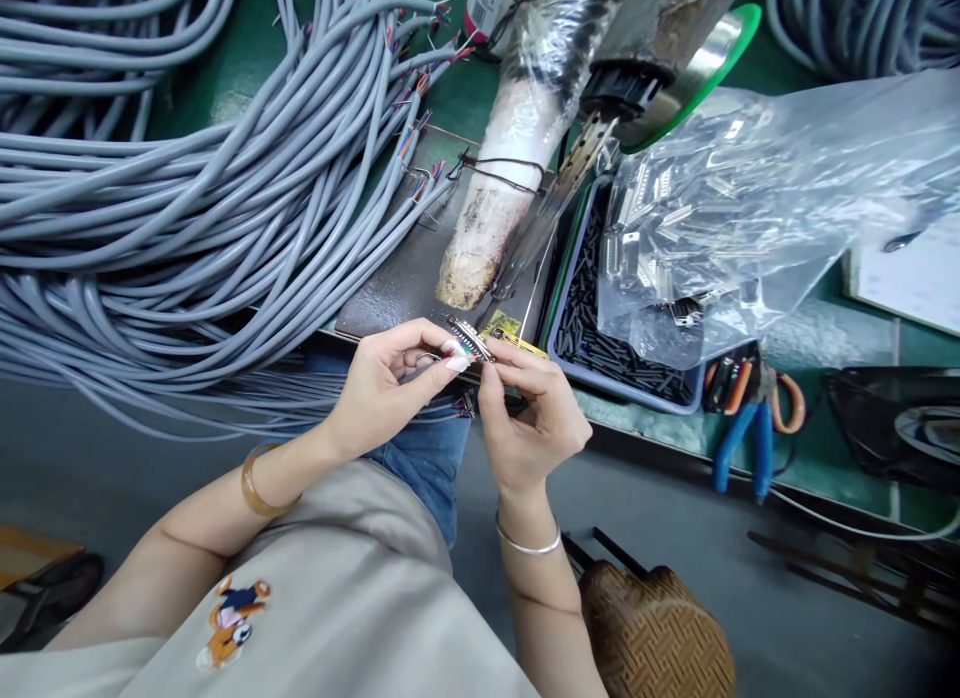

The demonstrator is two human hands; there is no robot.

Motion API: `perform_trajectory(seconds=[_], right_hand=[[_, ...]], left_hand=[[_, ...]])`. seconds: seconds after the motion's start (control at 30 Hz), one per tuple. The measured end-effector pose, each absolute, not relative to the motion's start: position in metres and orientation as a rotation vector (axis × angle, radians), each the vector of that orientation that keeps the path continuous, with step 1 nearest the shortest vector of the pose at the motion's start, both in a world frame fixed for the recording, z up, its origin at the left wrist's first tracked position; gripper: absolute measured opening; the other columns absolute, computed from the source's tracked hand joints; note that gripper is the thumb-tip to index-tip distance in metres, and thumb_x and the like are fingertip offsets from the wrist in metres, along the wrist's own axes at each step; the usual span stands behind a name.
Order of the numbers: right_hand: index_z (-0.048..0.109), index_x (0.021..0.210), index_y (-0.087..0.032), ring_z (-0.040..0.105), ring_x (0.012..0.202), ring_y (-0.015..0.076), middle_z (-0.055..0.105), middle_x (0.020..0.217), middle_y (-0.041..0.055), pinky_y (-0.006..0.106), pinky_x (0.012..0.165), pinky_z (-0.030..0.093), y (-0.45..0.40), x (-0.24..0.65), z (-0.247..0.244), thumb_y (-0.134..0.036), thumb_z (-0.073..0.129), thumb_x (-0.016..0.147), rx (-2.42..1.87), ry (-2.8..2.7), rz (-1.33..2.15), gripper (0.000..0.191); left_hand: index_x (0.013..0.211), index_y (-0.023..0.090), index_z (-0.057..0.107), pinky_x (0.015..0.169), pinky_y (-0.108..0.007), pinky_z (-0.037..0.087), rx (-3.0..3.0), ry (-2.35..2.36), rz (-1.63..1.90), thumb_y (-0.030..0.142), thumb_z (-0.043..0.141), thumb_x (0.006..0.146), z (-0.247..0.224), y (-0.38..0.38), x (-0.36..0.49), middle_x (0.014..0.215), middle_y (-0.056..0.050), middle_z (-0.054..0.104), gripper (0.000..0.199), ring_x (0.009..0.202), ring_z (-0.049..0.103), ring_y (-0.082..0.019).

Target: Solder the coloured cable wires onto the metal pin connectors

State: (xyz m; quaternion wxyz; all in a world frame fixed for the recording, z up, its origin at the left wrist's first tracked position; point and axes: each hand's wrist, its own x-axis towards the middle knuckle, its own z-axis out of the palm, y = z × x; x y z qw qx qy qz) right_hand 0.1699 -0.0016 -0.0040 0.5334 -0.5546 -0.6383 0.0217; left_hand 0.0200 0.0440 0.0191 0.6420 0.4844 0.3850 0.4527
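Observation:
Both hands meet at the table's front edge around a small metal connector [470, 338] with a row of pins. My left hand [397, 383] pinches its left side, thumb and index finger together, with thin wires near the fingertips. On the right side, my right hand [529, 408] grips the connector's end between thumb and fingers. Just behind the fingers lies a yellow piece [519, 344], partly hidden by my right hand. A plastic-wrapped, scorched white tube [487, 208] points down towards the connector. Grey cables [247, 188] with stripped, coloured wire ends lie to the left.
A blue tray [686, 403] of small black tubes stands right of the hands, partly under a clear bag [697, 218] of metal parts. Blue-handled pliers [761, 438] lie by the front edge. A solder reel [694, 88] is behind. A brown woven stool [656, 628] stands below.

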Motion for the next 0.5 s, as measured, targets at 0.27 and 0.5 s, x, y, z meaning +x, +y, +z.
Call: perform_trajectory(seconds=[0.27, 0.5], right_hand=[[0.060, 0.092, -0.024, 0.078, 0.093, 0.0168, 0.080, 0.108, 0.0042, 0.031, 0.080, 0.065, 0.0024, 0.1723, -0.0029, -0.012, 0.068, 0.090, -1.339, -1.606, -0.007, 0.014], [0.059, 0.091, -0.024, 0.078, 0.092, 0.0176, 0.079, 0.108, 0.0047, 0.032, 0.078, 0.067, 0.0048, 0.1724, -0.0022, -0.014, 0.068, 0.089, -1.332, -1.615, 0.001, 0.014]], left_hand=[[0.086, 0.015, 0.067, 0.049, -0.017, 0.043, 1.212, 0.965, 1.070, 0.035, 0.076, 0.088, 0.0175, 0.0451, 0.0204, 0.077, -0.001, 0.066, 0.022, 0.056, 0.051, -0.006], [0.088, 0.016, 0.070, 0.058, -0.018, 0.046, 1.414, 1.062, 1.145, 0.028, 0.072, 0.090, 0.0112, 0.0427, 0.0201, 0.080, -0.002, 0.069, 0.013, 0.063, 0.056, -0.008]])
